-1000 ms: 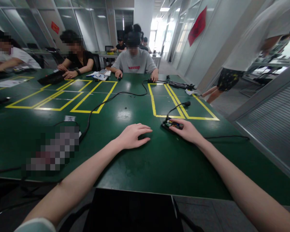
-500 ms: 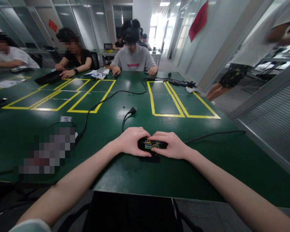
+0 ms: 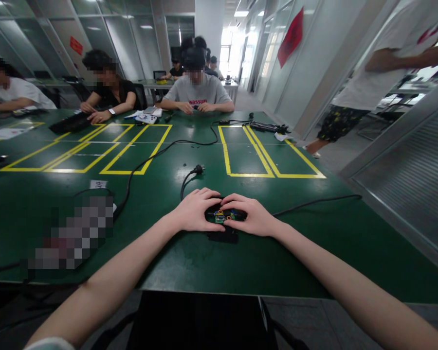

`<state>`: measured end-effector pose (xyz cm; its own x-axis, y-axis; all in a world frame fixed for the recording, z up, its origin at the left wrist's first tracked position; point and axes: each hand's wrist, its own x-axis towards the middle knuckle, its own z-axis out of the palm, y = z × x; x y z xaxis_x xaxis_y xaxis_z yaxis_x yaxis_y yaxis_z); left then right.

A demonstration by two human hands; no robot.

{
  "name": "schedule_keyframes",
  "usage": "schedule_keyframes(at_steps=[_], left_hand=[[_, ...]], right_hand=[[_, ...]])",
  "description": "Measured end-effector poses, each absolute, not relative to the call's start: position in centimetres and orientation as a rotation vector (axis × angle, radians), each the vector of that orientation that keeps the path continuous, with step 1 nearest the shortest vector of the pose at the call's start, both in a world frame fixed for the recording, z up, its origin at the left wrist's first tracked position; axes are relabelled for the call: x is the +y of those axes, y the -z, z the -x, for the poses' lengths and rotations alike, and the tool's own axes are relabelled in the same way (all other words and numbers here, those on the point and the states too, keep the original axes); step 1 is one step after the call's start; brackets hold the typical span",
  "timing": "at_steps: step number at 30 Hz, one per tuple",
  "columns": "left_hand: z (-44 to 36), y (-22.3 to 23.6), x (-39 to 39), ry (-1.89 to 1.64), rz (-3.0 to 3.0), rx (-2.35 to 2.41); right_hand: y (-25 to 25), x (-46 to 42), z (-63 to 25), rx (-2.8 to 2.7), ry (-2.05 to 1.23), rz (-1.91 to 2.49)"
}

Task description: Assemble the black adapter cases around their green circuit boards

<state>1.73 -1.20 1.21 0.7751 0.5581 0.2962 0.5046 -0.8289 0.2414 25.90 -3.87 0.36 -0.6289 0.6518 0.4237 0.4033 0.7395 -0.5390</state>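
Note:
Low over the green table, a small black-cased device (image 3: 221, 218) shows a green circuit board, coloured wires and orange ring-shaped parts. My left hand (image 3: 195, 211) curves round its left end, with the thumb along the near side. Round the right end, the fingers and thumb of my right hand (image 3: 251, 216) are closed. Both sets of fingertips almost meet over its middle. A flat black piece (image 3: 223, 236) lies on the table just in front of it. My palms hide both ends of the device, and its exact kind cannot be made out.
A black plug (image 3: 198, 169) with its cord lies beyond my left hand. A long cable (image 3: 131, 175) crosses the table (image 3: 190, 267). Yellow tape outlines (image 3: 248, 174) mark the far half. Across the table sits a person in a grey shirt (image 3: 200, 92); another person (image 3: 365, 87) stands right.
The whole view has shifted slightly. My hands stay around the device, which appears tipped a little. Across the table, the person in grey has brought both hands together.

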Motion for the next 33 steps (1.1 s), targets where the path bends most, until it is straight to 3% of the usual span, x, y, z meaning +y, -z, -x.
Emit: schedule_keyframes(at_steps=[8, 18, 33], left_hand=[[-1.4, -1.6, -1.2, -0.698, -2.758, 0.733], [-1.0, -1.8, -0.8, -0.62, -2.657, 0.971], [0.4, -1.0, 0.9, -0.693, -2.476, 1.075]], right_hand=[[-0.7, -3.7, -25.9, -2.383, -0.417, 0.767], [-0.1, -3.3, -26.1, -2.235, -0.419, 1.038], [-0.2, -3.1, -26.9, -2.187, -0.49, 0.97]])
